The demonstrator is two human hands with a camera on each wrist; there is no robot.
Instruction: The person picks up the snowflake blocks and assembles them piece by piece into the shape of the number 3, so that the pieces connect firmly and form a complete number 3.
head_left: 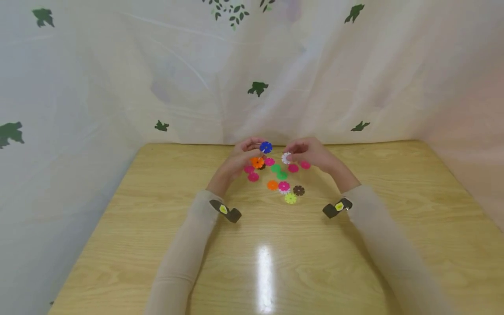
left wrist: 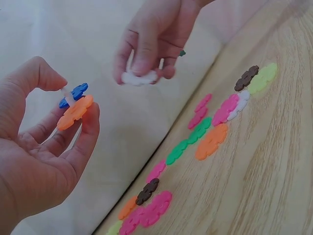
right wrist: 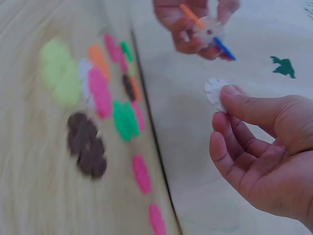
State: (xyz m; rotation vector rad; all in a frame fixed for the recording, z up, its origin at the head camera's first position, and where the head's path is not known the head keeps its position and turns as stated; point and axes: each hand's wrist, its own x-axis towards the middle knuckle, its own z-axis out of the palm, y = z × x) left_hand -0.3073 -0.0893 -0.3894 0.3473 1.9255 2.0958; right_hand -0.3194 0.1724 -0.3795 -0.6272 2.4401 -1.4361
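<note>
Above the far part of the table, my left hand holds a small joined piece of flower-shaped plastic discs. It has a blue disc and an orange disc, with a white disc set crosswise between them. To its right, my right hand pinches a single white disc between thumb and fingers. A gap separates this disc from the joined piece. Below the hands lie loose discs, among them green discs, a brown disc and a yellow disc.
Several pink discs and another orange disc lie on the wooden table. One pink disc overlaps a white one. Right behind the table's far edge hangs a pale curtain with green leaf and bird prints.
</note>
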